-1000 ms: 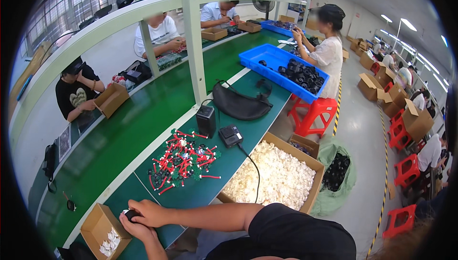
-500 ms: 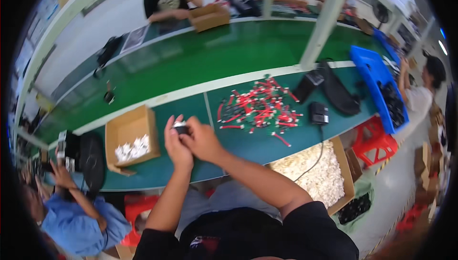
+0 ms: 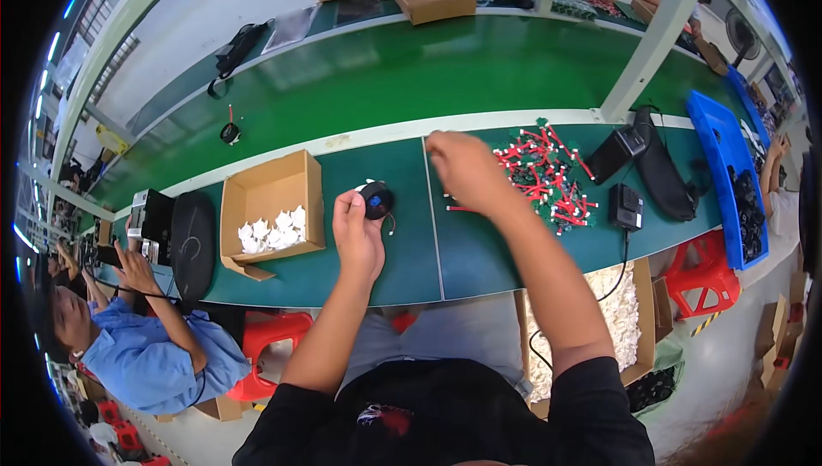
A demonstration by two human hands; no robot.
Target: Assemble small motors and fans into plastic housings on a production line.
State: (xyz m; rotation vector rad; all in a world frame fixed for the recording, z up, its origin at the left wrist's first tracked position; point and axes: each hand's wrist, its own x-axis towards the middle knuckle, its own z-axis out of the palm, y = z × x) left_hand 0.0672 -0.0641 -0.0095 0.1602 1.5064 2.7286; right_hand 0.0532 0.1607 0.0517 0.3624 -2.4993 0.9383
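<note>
While the left hand (image 3: 358, 239) holds a round black part (image 3: 378, 201), the right hand (image 3: 467, 171) is beside red wires (image 3: 548, 182)

The left grip is closed on the part, over the worktop (image 3: 402, 269), between a cardboard box (image 3: 312, 196) of white pieces (image 3: 274, 231) and the wires. With the right fingertips partly hidden, I cannot tell that grip's state.

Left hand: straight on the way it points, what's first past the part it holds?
Likely the white strip along the far side of the table. The left hand might pass above it; its height is unclear.
</note>
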